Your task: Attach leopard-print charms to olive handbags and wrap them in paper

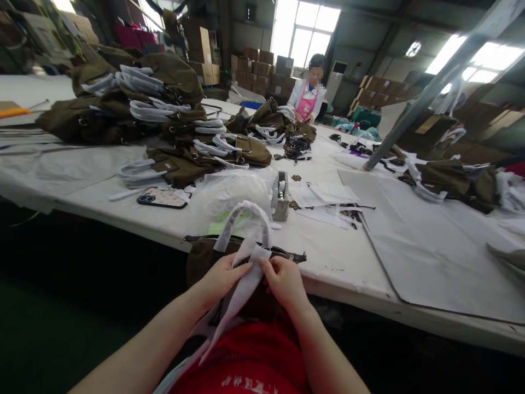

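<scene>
A dark olive handbag (200, 259) rests at the table's front edge, close against my body, its zipped top facing up. One bag handle (246, 207), wrapped in white paper, arches above the zip. Between my hands runs a long white wrapping strip (241, 290), trailing down over my red shirt. My left hand (225, 276) pinches the strip from the left, thumb on top. My right hand (285, 278) is closed on the strip's upper end with thumb and forefinger. The lower part of the bag is hidden behind my hands and arms.
Stacked olive bags (135, 104) with wrapped handles fill the back left. A phone (162, 197), a clear plastic heap (233, 191) and a tape dispenser (281, 197) lie just beyond the bag. A slanted metal pole (426, 104) rises at right, beside a grey sheet (426, 246). Another person (307, 98) stands across the table.
</scene>
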`<action>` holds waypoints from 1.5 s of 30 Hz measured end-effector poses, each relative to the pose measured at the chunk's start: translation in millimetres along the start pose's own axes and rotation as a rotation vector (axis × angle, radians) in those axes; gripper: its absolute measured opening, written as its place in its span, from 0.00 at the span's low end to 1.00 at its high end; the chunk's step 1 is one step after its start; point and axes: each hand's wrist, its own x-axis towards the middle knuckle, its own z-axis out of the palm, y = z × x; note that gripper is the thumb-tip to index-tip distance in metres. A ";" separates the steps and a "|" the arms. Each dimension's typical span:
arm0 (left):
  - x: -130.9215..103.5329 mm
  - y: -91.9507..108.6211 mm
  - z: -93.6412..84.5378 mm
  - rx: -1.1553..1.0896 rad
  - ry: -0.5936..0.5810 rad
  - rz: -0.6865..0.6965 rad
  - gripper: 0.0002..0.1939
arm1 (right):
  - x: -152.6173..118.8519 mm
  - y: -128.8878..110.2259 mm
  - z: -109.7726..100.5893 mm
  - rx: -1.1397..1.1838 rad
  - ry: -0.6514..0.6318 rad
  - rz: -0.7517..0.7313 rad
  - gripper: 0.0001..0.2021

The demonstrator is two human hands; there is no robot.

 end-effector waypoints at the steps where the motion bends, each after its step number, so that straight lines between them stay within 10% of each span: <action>1: 0.0 -1.3 0.3 0.036 -0.019 0.021 0.22 | 1.2 -0.6 2.0 -0.045 -0.001 -0.033 0.20; 20: -2.3 -8.2 15.2 0.994 0.198 0.347 0.19 | 10.6 8.5 22.6 -0.199 0.195 0.002 0.20; 29: 8.8 -10.4 19.5 0.676 0.291 0.306 0.17 | 8.2 7.4 21.5 -0.179 0.163 0.010 0.18; 45: 0.8 -0.5 42.8 1.095 0.048 0.316 0.38 | 4.1 18.1 10.2 -0.150 0.054 -0.132 0.27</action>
